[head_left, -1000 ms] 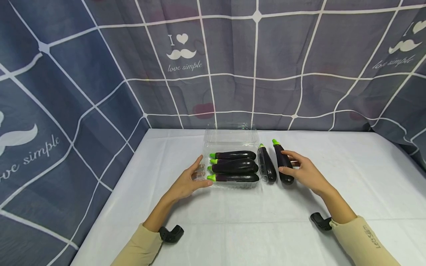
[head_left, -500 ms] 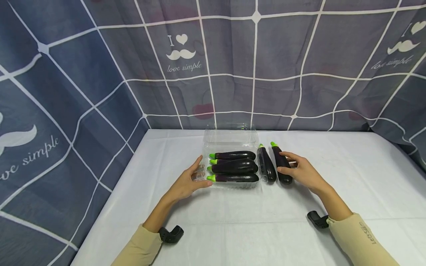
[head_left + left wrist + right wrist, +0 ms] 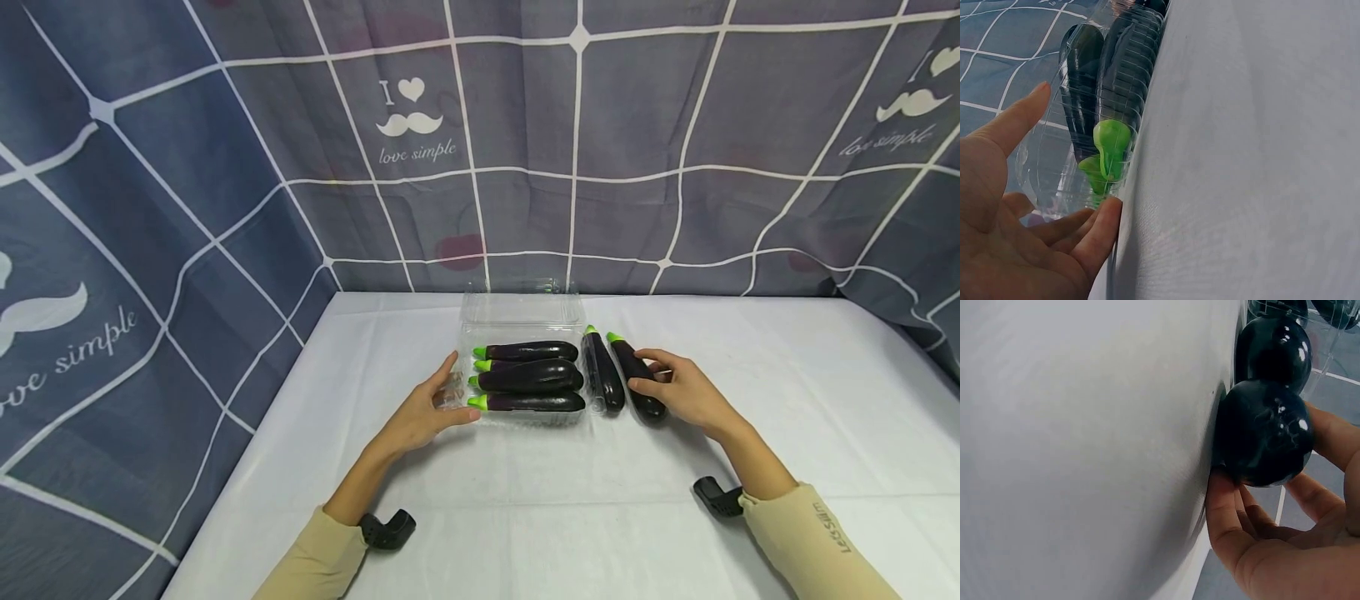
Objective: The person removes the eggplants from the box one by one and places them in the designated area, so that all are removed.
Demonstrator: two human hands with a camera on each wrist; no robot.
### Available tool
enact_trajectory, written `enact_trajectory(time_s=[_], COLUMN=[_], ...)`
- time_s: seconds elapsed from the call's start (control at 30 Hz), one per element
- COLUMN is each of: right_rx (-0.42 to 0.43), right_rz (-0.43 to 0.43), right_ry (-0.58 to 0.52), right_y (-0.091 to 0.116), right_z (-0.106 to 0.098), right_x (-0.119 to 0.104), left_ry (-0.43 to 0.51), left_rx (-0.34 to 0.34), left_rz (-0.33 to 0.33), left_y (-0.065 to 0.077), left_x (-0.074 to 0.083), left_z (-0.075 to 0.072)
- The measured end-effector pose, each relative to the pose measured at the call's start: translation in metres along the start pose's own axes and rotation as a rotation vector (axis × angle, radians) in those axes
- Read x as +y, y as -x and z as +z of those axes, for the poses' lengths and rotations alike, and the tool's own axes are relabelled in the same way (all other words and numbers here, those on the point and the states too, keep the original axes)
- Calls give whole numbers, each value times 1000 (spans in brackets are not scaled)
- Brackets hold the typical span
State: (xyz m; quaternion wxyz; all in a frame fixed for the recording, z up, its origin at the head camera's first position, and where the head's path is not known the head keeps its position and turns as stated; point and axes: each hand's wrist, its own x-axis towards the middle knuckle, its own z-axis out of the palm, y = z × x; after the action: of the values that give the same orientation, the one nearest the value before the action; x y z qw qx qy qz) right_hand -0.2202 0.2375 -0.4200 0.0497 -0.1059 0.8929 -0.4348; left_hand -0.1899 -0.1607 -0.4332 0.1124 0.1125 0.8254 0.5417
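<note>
A clear plastic clamshell box [image 3: 525, 419] lies on the white cloth with its lid [image 3: 522, 308] folded back. Several dark eggplants [image 3: 528, 375] lie sideways in it, green stems to the left. My left hand [image 3: 416, 417] spreads its fingers against the box's left end, thumb by the front corner; green stems [image 3: 1112, 147] show through the plastic in the left wrist view. Right of the box stands a lengthwise eggplant [image 3: 606, 379]. Beside that, my right hand [image 3: 682, 387] holds another eggplant [image 3: 1264, 434], thumb and fingers about its side, its stem leaning left and away from me.
White cloth [image 3: 525, 533] covers the table. A grey checked curtain [image 3: 622, 142] hangs behind the table's back edge, and a bluish one [image 3: 150, 250] closes the left side. Black wrist mounts [image 3: 386, 529] sit on both forearms.
The eggplant in my right hand has turned, its stem end swinging left toward the neighbouring eggplant. My right hand has shifted slightly; the left hand and the box stay put.
</note>
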Motion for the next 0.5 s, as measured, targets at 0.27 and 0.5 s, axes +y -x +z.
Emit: enact_trajectory(time_s=[0.27, 0.5], right_rx=[-26, -71], right_rz=[25, 33], right_ry=[-40, -177], right_y=[0, -1], right_z=[1, 2], right_x=[1, 2], left_ry=[-1, -4], left_rx=[4, 7], left_rz=[-1, -11], left_y=[-1, -1], left_x=[-1, -1], left_z=[1, 1])
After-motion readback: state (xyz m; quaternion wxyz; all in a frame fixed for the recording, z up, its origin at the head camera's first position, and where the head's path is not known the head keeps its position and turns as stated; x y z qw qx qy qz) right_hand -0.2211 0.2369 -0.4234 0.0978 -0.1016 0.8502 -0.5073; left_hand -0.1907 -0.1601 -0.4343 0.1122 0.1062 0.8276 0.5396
